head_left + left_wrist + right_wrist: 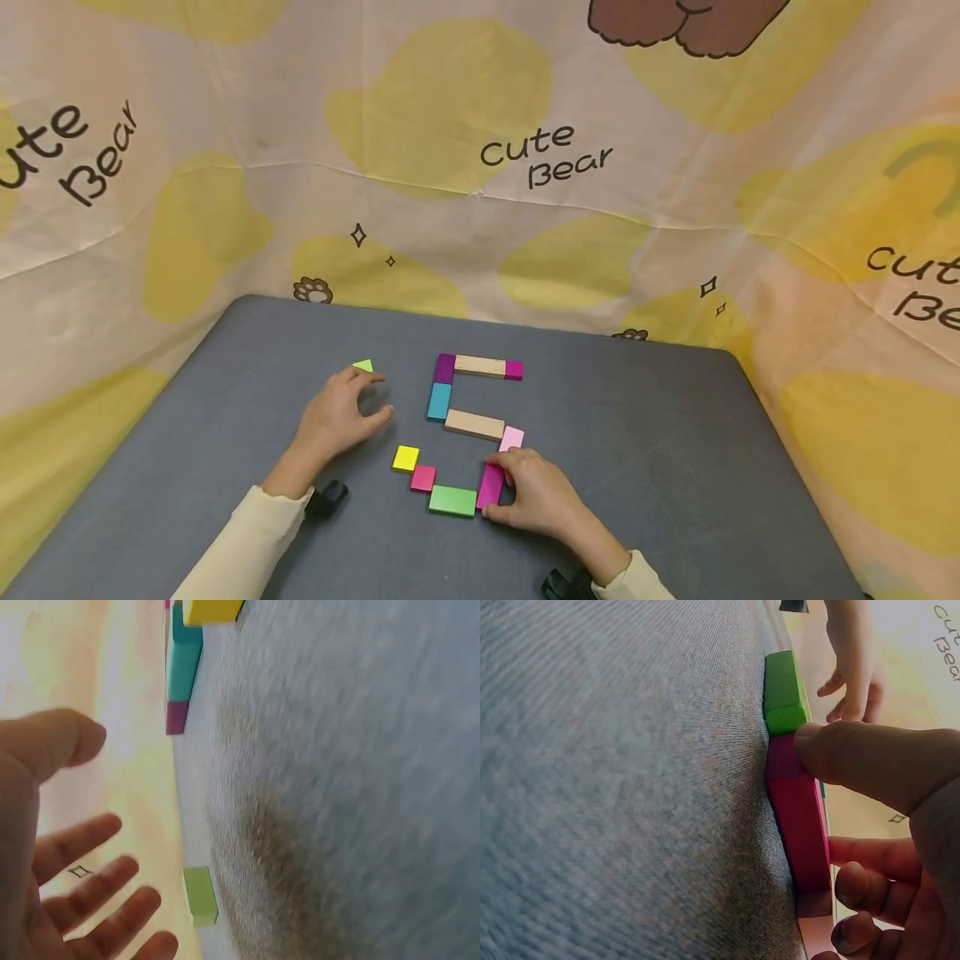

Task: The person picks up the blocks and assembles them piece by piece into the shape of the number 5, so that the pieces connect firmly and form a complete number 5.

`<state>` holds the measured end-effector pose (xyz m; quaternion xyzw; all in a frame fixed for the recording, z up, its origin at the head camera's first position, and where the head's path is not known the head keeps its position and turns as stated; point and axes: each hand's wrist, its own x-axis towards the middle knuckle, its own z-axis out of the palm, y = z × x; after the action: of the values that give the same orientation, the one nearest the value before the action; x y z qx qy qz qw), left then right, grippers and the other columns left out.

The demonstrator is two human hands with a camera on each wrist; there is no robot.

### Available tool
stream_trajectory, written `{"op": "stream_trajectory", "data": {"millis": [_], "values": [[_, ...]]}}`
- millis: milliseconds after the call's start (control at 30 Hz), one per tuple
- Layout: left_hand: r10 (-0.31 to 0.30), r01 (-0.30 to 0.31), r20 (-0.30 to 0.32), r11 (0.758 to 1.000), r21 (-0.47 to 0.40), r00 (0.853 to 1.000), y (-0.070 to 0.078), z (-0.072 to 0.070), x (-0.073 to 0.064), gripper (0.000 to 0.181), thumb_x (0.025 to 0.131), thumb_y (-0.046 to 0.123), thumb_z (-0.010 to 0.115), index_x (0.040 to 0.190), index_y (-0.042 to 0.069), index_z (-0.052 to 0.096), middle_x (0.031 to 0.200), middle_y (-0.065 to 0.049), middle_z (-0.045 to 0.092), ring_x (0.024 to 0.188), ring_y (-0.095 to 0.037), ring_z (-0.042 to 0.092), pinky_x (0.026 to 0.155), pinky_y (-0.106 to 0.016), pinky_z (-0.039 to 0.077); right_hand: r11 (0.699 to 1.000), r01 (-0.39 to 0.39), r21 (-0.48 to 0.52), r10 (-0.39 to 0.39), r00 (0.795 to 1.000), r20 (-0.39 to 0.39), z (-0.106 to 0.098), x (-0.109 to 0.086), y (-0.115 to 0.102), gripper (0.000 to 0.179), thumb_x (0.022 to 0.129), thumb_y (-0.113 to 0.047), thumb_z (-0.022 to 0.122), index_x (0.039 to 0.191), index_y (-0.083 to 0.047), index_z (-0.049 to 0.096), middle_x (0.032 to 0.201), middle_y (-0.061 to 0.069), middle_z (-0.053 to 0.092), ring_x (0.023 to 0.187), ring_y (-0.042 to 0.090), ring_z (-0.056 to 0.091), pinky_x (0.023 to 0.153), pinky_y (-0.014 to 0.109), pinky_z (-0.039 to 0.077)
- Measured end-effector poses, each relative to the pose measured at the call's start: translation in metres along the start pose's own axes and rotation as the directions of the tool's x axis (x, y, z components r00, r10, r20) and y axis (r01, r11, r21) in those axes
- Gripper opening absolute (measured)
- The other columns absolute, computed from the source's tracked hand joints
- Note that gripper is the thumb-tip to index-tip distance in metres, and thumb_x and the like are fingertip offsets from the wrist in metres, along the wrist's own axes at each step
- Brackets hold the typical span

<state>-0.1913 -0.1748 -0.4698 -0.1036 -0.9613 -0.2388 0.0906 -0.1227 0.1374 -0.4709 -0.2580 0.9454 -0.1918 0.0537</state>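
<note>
My right hand [542, 493] pinches a magenta block [491, 486] lengthwise, thumb at its near end and index finger at its far end. In the right wrist view this magenta block [799, 825] lies on the table between a green block [784, 686] and a pale pink block [817, 937]. Off to the left, my left hand [337, 417] hovers with its fingers spread and nothing held. A lime green block [363, 365] shows just beyond its fingertips, partly hidden by them. The left wrist view has that lime block [199, 896] beside the fingers.
Coloured blocks form a winding line: purple [445, 368], bare wood [480, 366], small magenta [513, 370], blue [438, 402], another wooden block [475, 424], red-pink [423, 478] and yellow [406, 458]. They lie on a grey table [637, 433] backed by a patterned cloth [420, 108].
</note>
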Motion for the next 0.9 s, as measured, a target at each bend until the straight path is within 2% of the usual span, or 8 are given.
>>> {"op": "stream_trajectory", "data": {"millis": [200, 567, 900], "values": [[-0.084, 0.084, 0.009, 0.996, -0.007, 0.996, -0.014, -0.004, 0.015, 0.055, 0.081, 0.035, 0.070, 0.127, 0.007, 0.060, 0.118, -0.017, 0.058, 0.106, -0.036, 0.055, 0.082, -0.054, 0.049, 1.000, -0.004, -0.008, 0.004, 1.000, -0.004, 0.000, 0.000, 0.000, 0.059, 0.070, -0.043, 0.081, 0.118, -0.013, 0.066, 0.105, 0.000, 0.068, 0.096, 0.015, 0.058, 0.081, 0.036, 0.052], [-0.162, 0.161, 0.070, 0.987, 0.011, 0.984, -0.032, -0.003, 0.034, 0.052, 0.086, 0.028, 0.067, 0.132, 0.006, 0.056, 0.125, -0.022, 0.053, 0.112, -0.041, 0.051, 0.088, -0.056, 0.045, 1.000, -0.018, 0.011, 0.018, 1.000, 0.004, 0.000, 0.000, 0.000, 0.058, 0.070, -0.043, 0.080, 0.118, -0.013, 0.066, 0.107, 0.000, 0.068, 0.096, 0.014, 0.058, 0.081, 0.036, 0.052], [-0.183, 0.181, 0.109, 0.983, 0.024, 0.977, -0.040, -0.003, 0.040, 0.046, 0.088, 0.024, 0.065, 0.128, 0.002, 0.059, 0.124, -0.024, 0.055, 0.111, -0.042, 0.052, 0.089, -0.057, 0.044, 0.999, -0.042, 0.016, 0.041, 0.999, 0.018, 0.000, 0.000, 0.000, 0.060, 0.071, -0.047, 0.079, 0.119, -0.014, 0.066, 0.109, 0.000, 0.067, 0.098, 0.014, 0.058, 0.084, 0.037, 0.052]]}}
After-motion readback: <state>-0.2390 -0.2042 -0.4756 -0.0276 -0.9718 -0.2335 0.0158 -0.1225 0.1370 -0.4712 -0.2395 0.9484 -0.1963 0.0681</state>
